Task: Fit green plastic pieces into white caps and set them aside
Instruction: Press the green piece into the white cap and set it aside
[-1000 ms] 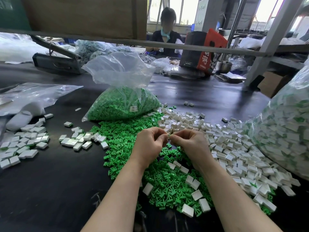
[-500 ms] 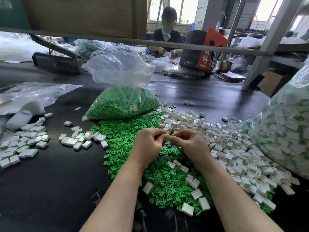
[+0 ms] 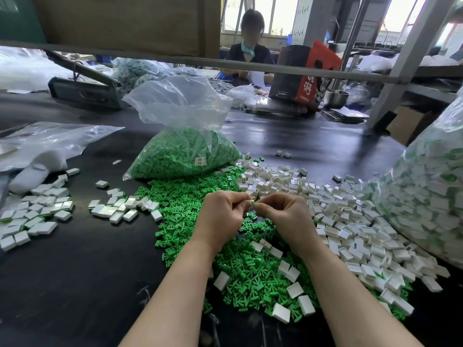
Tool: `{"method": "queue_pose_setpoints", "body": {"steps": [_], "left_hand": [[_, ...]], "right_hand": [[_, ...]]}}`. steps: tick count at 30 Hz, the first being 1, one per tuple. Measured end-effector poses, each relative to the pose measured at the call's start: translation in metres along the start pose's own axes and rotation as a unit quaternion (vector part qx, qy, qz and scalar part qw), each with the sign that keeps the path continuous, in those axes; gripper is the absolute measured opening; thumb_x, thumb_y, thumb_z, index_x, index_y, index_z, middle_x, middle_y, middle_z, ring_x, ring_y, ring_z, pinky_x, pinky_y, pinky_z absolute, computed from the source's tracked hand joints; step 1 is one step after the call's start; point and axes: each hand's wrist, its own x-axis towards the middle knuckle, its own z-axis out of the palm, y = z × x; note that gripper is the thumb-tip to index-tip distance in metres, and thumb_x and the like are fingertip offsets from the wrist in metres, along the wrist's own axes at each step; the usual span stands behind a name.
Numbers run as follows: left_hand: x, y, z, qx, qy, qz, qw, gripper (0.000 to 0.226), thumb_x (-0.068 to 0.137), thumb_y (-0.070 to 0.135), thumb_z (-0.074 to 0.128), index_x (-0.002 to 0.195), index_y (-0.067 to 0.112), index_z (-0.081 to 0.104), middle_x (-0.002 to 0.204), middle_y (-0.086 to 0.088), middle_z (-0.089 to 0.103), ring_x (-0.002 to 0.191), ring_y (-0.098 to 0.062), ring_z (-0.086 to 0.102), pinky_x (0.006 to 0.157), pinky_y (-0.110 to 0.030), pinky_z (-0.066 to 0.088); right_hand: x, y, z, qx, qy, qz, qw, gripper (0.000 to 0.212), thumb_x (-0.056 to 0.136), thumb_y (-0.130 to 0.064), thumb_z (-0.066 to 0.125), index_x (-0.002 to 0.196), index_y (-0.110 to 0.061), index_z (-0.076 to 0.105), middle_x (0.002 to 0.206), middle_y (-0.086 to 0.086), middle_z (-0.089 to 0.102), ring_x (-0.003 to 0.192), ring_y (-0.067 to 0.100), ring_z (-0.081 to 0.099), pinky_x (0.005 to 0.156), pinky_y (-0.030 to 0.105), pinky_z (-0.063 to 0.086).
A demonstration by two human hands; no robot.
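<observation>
My left hand (image 3: 221,217) and my right hand (image 3: 284,216) meet fingertip to fingertip above the black table. Between them sits a small white cap (image 3: 251,201), pinched by my left fingers, with a green piece (image 3: 256,203) pinched against it by my right fingers; most of both is hidden. Under my hands spreads a loose pile of green pieces (image 3: 185,204). A heap of empty white caps (image 3: 338,216) lies to the right. Caps with green inside lie in groups at the left (image 3: 117,209) and far left (image 3: 32,214).
A clear bag of green pieces (image 3: 185,156) stands behind the pile. A big bag of caps (image 3: 431,196) bulges in at the right edge. Flat plastic bags (image 3: 50,141) lie at the left. A metal bar (image 3: 225,63) crosses overhead; a person (image 3: 250,53) sits opposite.
Both hands stay pressed together at the same spot over the green pile; only slight finger motion on the cap and green piece.
</observation>
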Motion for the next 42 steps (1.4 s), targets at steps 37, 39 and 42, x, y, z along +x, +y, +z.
{"method": "queue_pose_setpoints", "body": {"steps": [37, 39, 42], "left_hand": [[0.000, 0.026, -0.006, -0.240, -0.032, -0.068, 0.968, 0.018, 0.088, -0.002, 0.066, 0.091, 0.013, 0.074, 0.076, 0.006, 0.075, 0.070, -0.010, 0.071, 0.061, -0.017, 0.055], [-0.001, 0.027, -0.006, -0.231, -0.042, -0.067, 0.970, 0.017, 0.089, 0.000, 0.066, 0.091, 0.014, 0.075, 0.074, 0.000, 0.076, 0.064, -0.016, 0.067, 0.058, -0.021, 0.056], [-0.001, 0.026, -0.004, -0.229, -0.056, -0.083, 0.968, 0.012, 0.091, 0.001, 0.063, 0.093, 0.008, 0.072, 0.062, 0.003, 0.071, 0.047, -0.008, 0.058, 0.049, -0.018, 0.049]], "right_hand": [[0.002, -0.010, 0.011, 0.305, -0.186, 0.139, 0.924, 0.048, 0.090, -0.049, 0.039, 0.090, -0.006, 0.061, 0.071, 0.013, 0.062, 0.063, 0.019, 0.050, 0.055, 0.026, 0.034], [0.002, -0.008, 0.012, 0.314, -0.182, 0.137, 0.922, 0.049, 0.090, -0.048, 0.040, 0.092, -0.004, 0.061, 0.071, 0.011, 0.061, 0.064, 0.018, 0.051, 0.058, 0.025, 0.037], [0.002, -0.006, 0.011, 0.339, -0.181, 0.133, 0.914, 0.051, 0.091, -0.045, 0.043, 0.103, 0.001, 0.061, 0.074, 0.011, 0.061, 0.065, 0.016, 0.056, 0.058, 0.022, 0.045]]}}
